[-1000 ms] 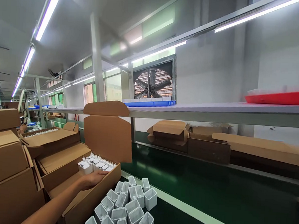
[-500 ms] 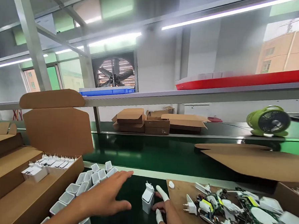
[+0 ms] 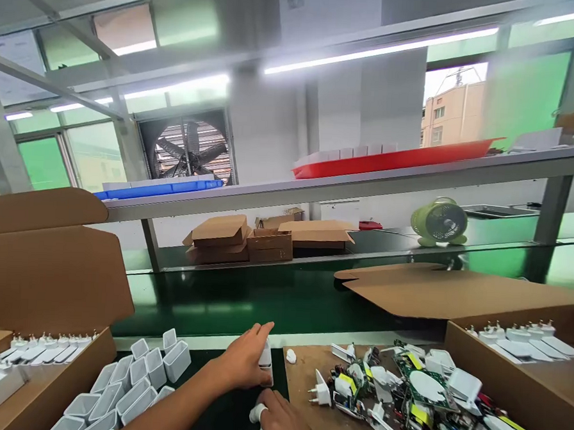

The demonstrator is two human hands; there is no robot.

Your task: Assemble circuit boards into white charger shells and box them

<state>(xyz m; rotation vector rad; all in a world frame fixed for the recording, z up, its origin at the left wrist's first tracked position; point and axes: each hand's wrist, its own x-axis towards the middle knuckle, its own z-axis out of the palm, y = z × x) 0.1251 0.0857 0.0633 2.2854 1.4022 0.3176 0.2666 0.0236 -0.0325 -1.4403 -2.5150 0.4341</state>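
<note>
Two hands meet low in the middle of the head view, over the dark green table (image 3: 200,361); the left hand (image 3: 243,360) curves its fingers and thumb around a small white piece (image 3: 265,355), only part of which shows between them; the grip looks narrow, though I cannot tell whether it presses firmly on the piece. Just below, the right hand (image 3: 288,420) is bent inward, a white fingertip cover (image 3: 256,413) on one finger; its grip is mostly hidden, so I cannot tell what, if anything, it has hold of. The white piece sits just left of the cardboard sheet (image 3: 299,395), which bears a heap of circuit boards and white parts (image 3: 412,401); white hollow casings (image 3: 106,401) crowd together to the left.

To handle it well, I would steady the piece by its sides with light, even pressure; let the covered fingertip make any close contact, since smooth white plastic probably marks and slips easily; keep the left forearm clear of the casings, as a nudge could well topple them.
</note>
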